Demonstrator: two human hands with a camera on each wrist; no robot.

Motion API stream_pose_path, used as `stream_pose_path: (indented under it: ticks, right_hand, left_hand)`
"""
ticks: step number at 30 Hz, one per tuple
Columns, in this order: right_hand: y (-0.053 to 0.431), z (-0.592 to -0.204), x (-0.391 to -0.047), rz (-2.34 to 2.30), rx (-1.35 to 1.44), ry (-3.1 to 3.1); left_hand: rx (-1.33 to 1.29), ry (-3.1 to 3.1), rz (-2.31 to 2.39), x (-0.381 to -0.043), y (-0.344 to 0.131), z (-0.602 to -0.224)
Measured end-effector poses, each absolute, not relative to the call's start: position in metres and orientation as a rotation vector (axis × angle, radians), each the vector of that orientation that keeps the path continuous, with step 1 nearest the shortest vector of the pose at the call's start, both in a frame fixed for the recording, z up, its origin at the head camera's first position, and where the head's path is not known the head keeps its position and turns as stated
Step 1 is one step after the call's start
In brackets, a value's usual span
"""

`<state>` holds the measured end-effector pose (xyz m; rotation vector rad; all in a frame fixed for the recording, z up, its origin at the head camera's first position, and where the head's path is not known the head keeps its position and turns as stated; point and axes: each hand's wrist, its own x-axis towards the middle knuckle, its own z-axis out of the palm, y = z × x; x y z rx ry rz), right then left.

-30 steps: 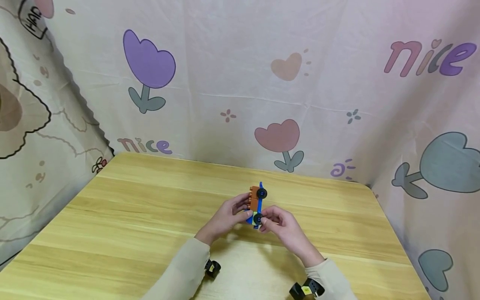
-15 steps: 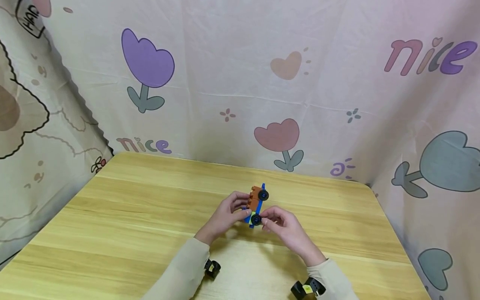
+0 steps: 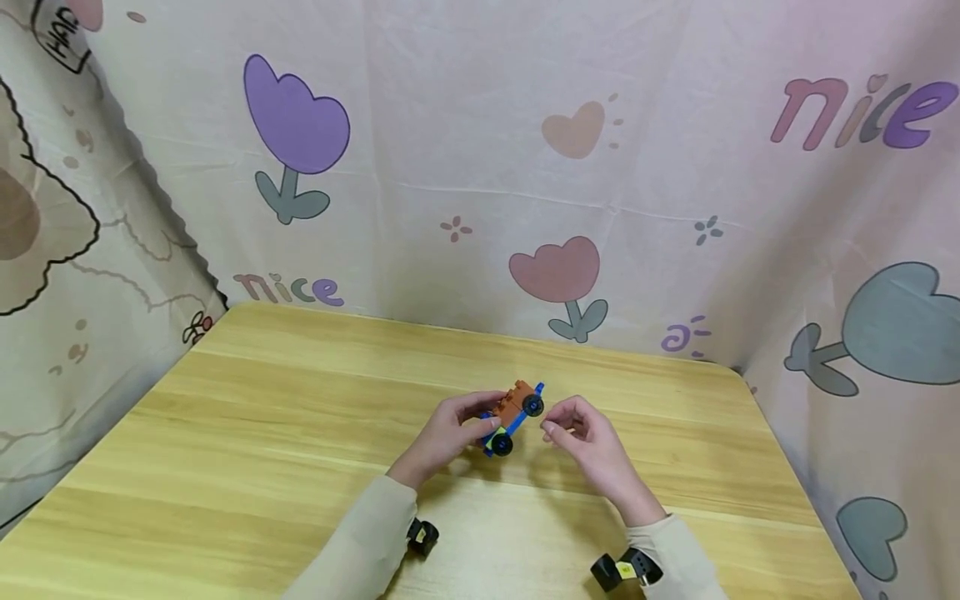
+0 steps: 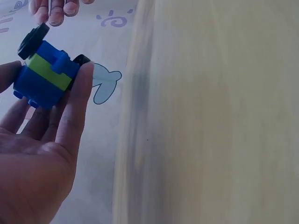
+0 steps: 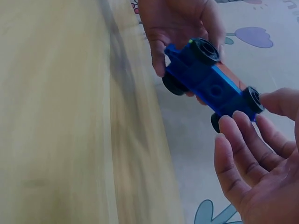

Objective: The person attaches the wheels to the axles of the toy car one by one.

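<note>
A toy block car (image 3: 513, 405) is held in my left hand (image 3: 444, 432) above the table, thumb on the near side and fingers behind. Orange bricks top its blue base, with a lime-green layer (image 4: 48, 72) and a blue brick at one end. The right wrist view shows its blue underside (image 5: 210, 86) and black wheels (image 5: 253, 99). My right hand (image 3: 596, 446) is just right of the car, fingers loosely bent, nothing in them. In the head view a small gap separates its fingertips from the nearest wheel.
The wooden table (image 3: 285, 425) spreads beneath both hands. A printed cloth (image 3: 420, 150) with tulips hangs along its back and sides. Each wrist wears a small black camera, one on the left (image 3: 423, 537) and one on the right (image 3: 626, 570).
The car has tilted clockwise in my left hand, its far end leaning to the right. My right hand has let go of the near wheel and moved a little right and up.
</note>
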<state>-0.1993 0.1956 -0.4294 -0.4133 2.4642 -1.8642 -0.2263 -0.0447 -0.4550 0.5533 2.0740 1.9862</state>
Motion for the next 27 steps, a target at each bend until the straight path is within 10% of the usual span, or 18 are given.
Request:
stream_pose_path:
  ticks: [27]
  right_hand:
    - [0.1988, -0.4329, -0.2043, -1.815, -0.373, 2.54]
  left_hand:
    - [0.686, 2.19, 1.798, -0.2284, -0.0477, -0.4568]
